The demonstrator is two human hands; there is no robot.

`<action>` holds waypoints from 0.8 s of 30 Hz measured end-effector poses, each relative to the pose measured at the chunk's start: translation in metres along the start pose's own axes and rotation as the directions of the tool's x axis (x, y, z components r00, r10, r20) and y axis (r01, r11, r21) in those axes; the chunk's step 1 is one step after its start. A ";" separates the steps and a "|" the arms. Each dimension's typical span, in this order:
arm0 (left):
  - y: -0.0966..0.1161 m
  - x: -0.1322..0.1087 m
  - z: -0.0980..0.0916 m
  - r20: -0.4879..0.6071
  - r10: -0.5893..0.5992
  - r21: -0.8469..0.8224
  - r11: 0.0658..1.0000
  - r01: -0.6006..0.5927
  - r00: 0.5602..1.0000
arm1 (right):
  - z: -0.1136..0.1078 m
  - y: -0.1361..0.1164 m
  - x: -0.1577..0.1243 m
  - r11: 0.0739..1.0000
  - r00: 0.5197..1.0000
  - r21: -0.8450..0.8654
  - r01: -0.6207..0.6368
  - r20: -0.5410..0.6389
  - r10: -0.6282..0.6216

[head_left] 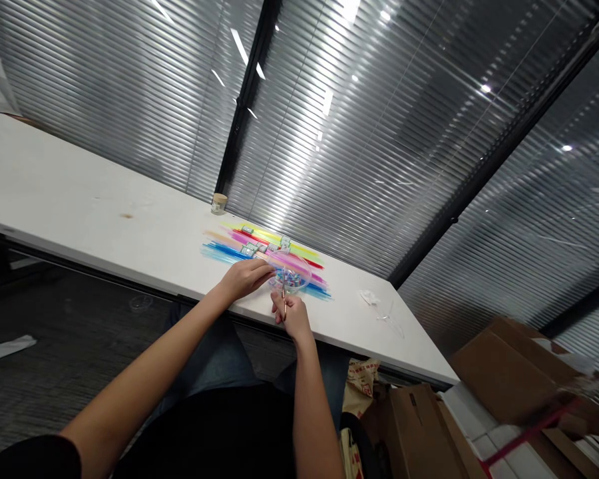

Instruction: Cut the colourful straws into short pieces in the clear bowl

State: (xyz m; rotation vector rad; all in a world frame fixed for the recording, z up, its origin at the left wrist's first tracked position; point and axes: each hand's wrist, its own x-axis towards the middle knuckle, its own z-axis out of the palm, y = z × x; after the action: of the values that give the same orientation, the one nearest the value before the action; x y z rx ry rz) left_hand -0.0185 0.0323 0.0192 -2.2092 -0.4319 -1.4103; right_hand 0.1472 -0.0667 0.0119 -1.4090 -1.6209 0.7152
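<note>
A clear plastic bowl [295,274] with several small coloured bits in it sits on a white table [80,206], on top of a row of coloured strips [274,246] in blue, pink, red and yellow. My left hand [247,276] rests with curled fingers against the bowl's left rim. My right hand [292,316] is closed on slim copper-coloured tweezers [283,289], whose tips reach into the bowl. Small grey-green pieces [252,247] lie on the strips behind the bowl.
A small jar with a cork lid [219,203] stands at the table's back edge by the striped glass wall. Clear plastic scraps [379,306] lie to the right. Cardboard boxes [499,379] and a bag [359,389] crowd the floor at lower right.
</note>
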 end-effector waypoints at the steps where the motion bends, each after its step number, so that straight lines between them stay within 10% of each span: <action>1: 0.000 0.000 0.000 0.007 0.006 0.002 1.000 -0.006 1.000 | 0.000 -0.001 0.000 1.000 1.000 -0.015 0.004 0.005 -0.004; 24: 0.001 0.001 -0.001 0.033 0.000 -0.013 1.000 0.001 0.999 | 0.002 0.001 0.001 1.000 0.998 0.009 -0.004 -0.060 0.005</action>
State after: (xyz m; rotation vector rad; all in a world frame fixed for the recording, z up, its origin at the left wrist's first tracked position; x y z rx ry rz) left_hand -0.0185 0.0304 0.0205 -2.2459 -0.4357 -1.3824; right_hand 0.1458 -0.0650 0.0109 -1.4153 -1.5672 0.6758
